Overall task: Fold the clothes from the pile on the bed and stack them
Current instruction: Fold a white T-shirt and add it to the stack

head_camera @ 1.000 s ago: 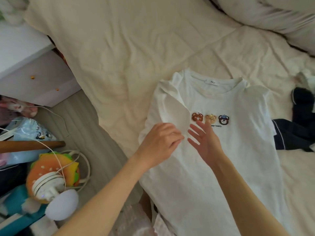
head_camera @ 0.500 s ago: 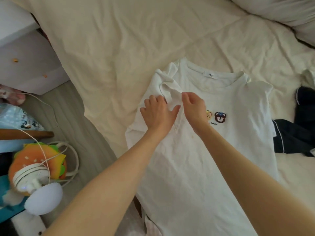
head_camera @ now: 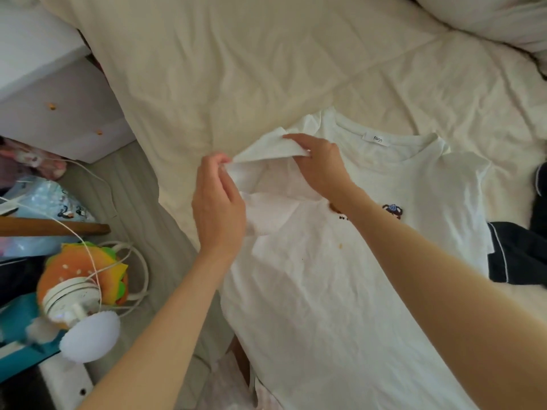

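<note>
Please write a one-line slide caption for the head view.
Both hands, left and right, pinch the sleeve of a white cotton T-shirt spread on the cream bed sheet.

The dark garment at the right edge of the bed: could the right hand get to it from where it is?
Probably yes. The dark garment lies uncovered beside the T-shirt, nothing between, but the right hand is pinching the sleeve and would need to let go.

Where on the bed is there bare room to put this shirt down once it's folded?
The widest bare patch is the cream sheet above the white T-shirt, between the white drawer unit and the pillow. A smaller bare patch lies beyond the collar, toward the right. It is crowded at the right edge, where dark clothes touch the shirt's side.
</note>
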Available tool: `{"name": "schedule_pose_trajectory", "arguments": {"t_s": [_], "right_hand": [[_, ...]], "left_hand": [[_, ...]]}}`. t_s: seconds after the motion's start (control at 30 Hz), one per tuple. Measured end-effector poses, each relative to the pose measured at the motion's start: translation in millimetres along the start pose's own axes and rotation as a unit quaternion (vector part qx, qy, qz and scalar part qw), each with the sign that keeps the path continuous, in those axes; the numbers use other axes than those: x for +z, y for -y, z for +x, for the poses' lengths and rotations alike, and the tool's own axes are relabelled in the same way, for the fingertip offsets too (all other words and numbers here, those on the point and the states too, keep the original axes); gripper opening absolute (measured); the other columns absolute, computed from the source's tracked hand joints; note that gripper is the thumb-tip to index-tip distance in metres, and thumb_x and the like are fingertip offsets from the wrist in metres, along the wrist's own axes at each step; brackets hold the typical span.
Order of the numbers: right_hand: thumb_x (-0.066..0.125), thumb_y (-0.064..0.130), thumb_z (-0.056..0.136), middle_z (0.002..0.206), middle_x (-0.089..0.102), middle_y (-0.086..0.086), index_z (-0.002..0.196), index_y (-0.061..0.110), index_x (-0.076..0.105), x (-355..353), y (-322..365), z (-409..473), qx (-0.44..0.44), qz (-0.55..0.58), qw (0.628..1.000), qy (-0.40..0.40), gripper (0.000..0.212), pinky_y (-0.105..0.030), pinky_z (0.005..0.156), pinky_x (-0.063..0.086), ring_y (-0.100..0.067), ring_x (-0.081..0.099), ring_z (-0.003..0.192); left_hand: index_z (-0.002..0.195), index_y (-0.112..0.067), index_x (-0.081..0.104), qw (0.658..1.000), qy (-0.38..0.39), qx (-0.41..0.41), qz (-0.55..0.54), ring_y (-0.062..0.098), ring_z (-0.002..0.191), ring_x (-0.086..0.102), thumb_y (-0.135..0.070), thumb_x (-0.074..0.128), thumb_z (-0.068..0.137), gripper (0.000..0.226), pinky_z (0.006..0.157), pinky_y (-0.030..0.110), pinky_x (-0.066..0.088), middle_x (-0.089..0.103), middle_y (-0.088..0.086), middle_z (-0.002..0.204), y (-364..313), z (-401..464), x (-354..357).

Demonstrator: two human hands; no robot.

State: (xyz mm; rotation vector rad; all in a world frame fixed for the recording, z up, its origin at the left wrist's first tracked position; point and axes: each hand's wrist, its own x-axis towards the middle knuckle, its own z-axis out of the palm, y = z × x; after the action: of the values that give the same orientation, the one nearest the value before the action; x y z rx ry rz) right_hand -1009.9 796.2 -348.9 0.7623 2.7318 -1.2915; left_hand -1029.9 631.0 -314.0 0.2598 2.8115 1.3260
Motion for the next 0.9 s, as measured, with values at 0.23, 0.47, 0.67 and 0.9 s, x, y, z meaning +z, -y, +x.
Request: {"name": "schedule_pose_trajectory", "arguments": {"t_s": [0.23,0.47,0.67,0.9], "right_hand": [[0.057,0.012,0.091,0.113,0.069,0.002,0.111,0.015,0.071,-32,50,19,-0.058,0.114,0.987,-0.095,0.025,0.003,0.077,0.034,0.007,0.056,0.085],[0.05,0.0,0.089,0.086,0.067,-0.004,0.117,0.015,0.067,-53,-54,-68,0.152,0.103,0.979,-0.083,0.035,-0.022,0.072,0.047,-0.015,0.06,0.071],[0.051,0.024,0.096,0.125,0.055,-0.007,0.139,0.014,0.041,-43,-97,-84,0.358,0.172,0.917,-0.033,0.046,-0.034,0.093,0.041,-0.02,0.055,0.103],[0.043,0.05,0.094,0.131,0.052,-0.007,0.131,0.016,0.05,-13,-63,-25,0.184,-0.098,0.977,0.039,0.05,-0.045,0.103,0.034,-0.028,0.044,0.124]], "left_hand": [[0.105,0.0,0.054,0.996,-0.02,0.081,0.02,0.003,0.079,0.042,-0.014,0.043,0.099,0.019,0.07,0.007,0.032,0.052,0.003,0.094,-3,33,-33],[0.127,-0.024,0.051,0.917,0.368,0.146,0.049,-0.001,0.092,0.046,-0.032,0.053,0.093,0.035,0.075,0.02,0.041,0.054,-0.01,0.11,-4,-58,-1],[0.113,-0.008,0.058,0.971,0.223,-0.022,0.087,0.026,0.103,0.053,-0.008,0.058,0.088,0.025,0.088,0.033,0.042,0.056,0.008,0.111,44,-62,6],[0.125,-0.012,0.051,0.947,0.266,-0.15,0.097,0.029,0.113,0.052,-0.027,0.061,0.088,0.041,0.096,0.043,0.042,0.056,0.009,0.123,97,-46,4]]}}
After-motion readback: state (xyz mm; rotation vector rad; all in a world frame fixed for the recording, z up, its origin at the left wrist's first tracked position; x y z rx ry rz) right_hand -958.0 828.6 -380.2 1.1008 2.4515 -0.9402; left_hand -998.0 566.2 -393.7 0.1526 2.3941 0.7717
